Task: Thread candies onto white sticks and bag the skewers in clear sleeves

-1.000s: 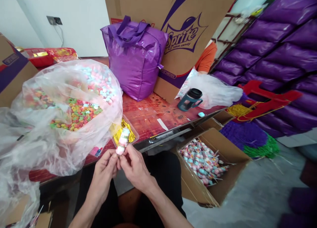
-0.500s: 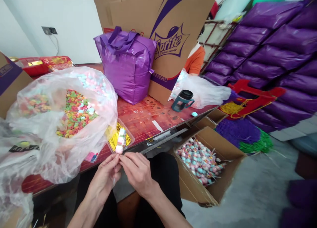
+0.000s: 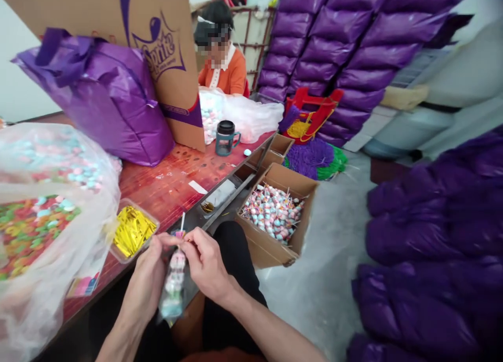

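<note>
A wrapped candy stick [image 3: 175, 281] in clear film hangs downward between my hands, its white stick pointing up. My left hand [image 3: 151, 267] is closed around its upper part from the left. With its fingers pinched at the neck of the wrapper, my right hand [image 3: 206, 262] also grips the candy stick, and a bit of gold shows at the fingertips. Gold twist ties [image 3: 133, 231] fill a clear tray on the red table [image 3: 173, 178], just beyond my left hand.
Clear bags of colourful candies [image 3: 39, 220] lie at the left. A purple bag [image 3: 113, 100] and a large carton [image 3: 165, 53] stand behind. An open box of wrapped candies [image 3: 271, 254] is at the right. A mug [image 3: 225, 139] and a person in orange [image 3: 233, 71] are farther back.
The view has swung right. The candy stick has flipped from pointing up above my fingers to hanging below them, stick end up. The person's head has come into view.
</note>
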Action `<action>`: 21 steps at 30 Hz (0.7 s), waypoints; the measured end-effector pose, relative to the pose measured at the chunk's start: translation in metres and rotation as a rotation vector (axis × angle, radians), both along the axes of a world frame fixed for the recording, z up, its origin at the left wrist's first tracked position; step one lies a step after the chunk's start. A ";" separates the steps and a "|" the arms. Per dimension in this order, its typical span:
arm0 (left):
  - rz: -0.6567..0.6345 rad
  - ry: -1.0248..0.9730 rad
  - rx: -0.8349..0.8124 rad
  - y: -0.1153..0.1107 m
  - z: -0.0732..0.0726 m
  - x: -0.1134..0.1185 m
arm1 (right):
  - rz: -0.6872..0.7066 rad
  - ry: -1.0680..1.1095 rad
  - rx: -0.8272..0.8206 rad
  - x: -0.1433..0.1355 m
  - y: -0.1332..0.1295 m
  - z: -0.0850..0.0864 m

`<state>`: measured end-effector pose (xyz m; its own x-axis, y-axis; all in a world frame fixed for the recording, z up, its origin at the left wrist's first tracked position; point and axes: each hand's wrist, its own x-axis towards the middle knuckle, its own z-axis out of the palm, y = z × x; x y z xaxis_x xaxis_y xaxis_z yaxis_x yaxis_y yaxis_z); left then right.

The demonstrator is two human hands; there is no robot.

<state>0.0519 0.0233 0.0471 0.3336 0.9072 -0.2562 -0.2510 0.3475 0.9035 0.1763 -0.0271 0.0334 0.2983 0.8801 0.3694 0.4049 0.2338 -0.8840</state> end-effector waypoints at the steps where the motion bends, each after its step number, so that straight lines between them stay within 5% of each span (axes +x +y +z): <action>1: -0.026 0.018 -0.001 0.000 0.000 0.007 | -0.017 0.001 0.009 0.007 -0.004 -0.001; 8: -0.255 0.218 0.031 -0.003 -0.013 0.051 | -0.215 0.224 -0.044 0.052 -0.012 -0.024; 13: -0.393 0.289 -0.213 0.002 -0.023 0.088 | -0.257 0.237 0.018 0.079 -0.014 -0.030; 21: -0.288 0.235 -0.218 0.005 -0.043 0.150 | -0.197 0.743 -0.231 0.112 -0.020 -0.051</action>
<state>0.2015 0.0282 0.0039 0.4753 0.7015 -0.5310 0.0883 0.5624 0.8221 0.2885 -0.0468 -0.0175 0.5528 0.8153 -0.1721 -0.2941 -0.0023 -0.9558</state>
